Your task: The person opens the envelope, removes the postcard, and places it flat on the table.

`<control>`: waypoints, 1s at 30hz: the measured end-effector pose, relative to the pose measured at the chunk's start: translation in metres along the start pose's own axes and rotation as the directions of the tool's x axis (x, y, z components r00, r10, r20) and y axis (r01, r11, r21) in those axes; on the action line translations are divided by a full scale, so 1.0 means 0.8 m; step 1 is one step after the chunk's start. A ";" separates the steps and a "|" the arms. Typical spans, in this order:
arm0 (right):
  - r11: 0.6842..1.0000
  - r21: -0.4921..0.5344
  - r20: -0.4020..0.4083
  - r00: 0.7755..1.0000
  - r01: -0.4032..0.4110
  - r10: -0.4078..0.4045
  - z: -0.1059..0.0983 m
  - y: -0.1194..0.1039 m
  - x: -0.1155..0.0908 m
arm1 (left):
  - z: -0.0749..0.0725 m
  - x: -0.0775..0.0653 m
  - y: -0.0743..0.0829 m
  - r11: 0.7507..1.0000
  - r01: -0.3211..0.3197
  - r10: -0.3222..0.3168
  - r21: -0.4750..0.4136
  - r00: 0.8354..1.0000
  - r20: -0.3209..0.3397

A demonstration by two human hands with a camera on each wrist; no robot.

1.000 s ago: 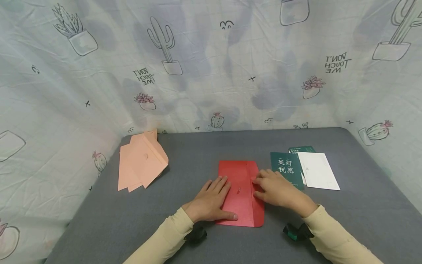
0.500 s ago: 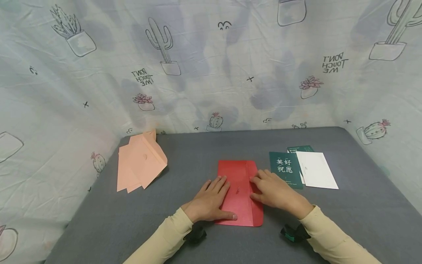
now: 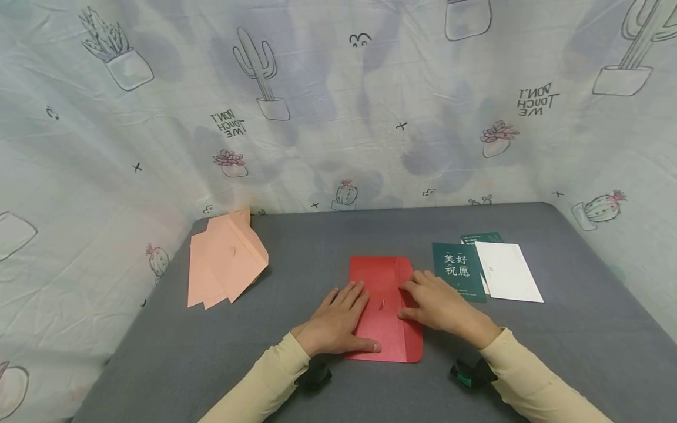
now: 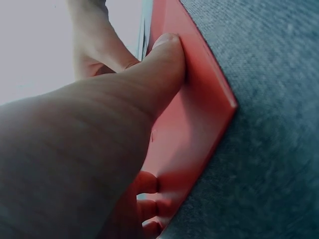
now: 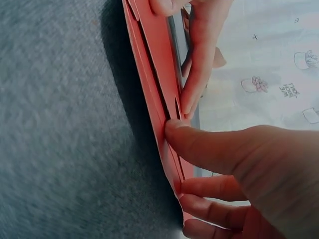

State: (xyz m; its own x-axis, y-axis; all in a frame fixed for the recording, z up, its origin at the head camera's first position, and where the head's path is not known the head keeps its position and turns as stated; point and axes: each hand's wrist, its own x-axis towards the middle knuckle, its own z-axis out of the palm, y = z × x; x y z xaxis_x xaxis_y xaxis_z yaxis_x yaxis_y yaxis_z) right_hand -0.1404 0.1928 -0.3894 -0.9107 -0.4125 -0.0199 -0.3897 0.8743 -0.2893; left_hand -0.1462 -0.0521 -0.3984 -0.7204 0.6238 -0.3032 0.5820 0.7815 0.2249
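Note:
A red envelope (image 3: 383,338) lies on the grey table with its narrow flap (image 3: 415,343) spread out to the right. My left hand (image 3: 335,320) rests flat on the envelope's left side, thumb along its near end. From the right, my right hand (image 3: 441,302) touches the envelope with bent, spread fingertips near the flap's crease. The right wrist view shows the thumb (image 5: 204,144) at a dark gap along the envelope's opening, apart from the other fingertips. In the left wrist view the left thumb (image 4: 162,64) presses on the red paper.
Several peach envelopes (image 3: 224,258) overlap at the far left of the grey table (image 3: 312,247). To the right lie a white card (image 3: 510,273) and green cards (image 3: 459,273) with white lettering, close behind the right hand. A patterned cloth (image 3: 317,153) hangs at the back and sides.
My right thumb and fingertips have shifted slightly left, from the flap to the crease. The left hand keeps its place on the red envelope.

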 end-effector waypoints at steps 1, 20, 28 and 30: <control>1.000 0.010 0.004 1.000 -0.002 0.002 0.000 0.001 0.001 | 0.000 0.000 0.000 1.000 -0.001 0.001 -0.002 1.000 0.001; 0.998 0.055 -0.020 1.000 -0.003 0.004 0.009 0.011 0.001 | -0.021 -0.021 -0.033 0.987 -0.130 0.135 -0.092 0.990 0.048; 0.998 0.002 -0.094 0.993 0.066 -0.065 0.014 0.015 0.002 | -0.021 -0.021 -0.035 0.990 -0.124 0.128 -0.060 0.990 0.063; 0.996 -0.009 -0.101 0.991 0.085 -0.085 0.012 0.014 0.003 | -0.020 -0.020 -0.034 0.992 -0.120 0.123 -0.044 0.990 0.069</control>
State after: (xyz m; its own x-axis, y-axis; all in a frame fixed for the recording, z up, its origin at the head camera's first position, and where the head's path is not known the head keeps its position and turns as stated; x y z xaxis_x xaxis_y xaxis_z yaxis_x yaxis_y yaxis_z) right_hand -0.1459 0.1992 -0.4023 -0.8834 -0.4576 0.1012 -0.4666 0.8386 -0.2811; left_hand -0.1566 -0.0831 -0.3848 -0.6159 0.7125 -0.3361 0.6470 0.7009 0.3003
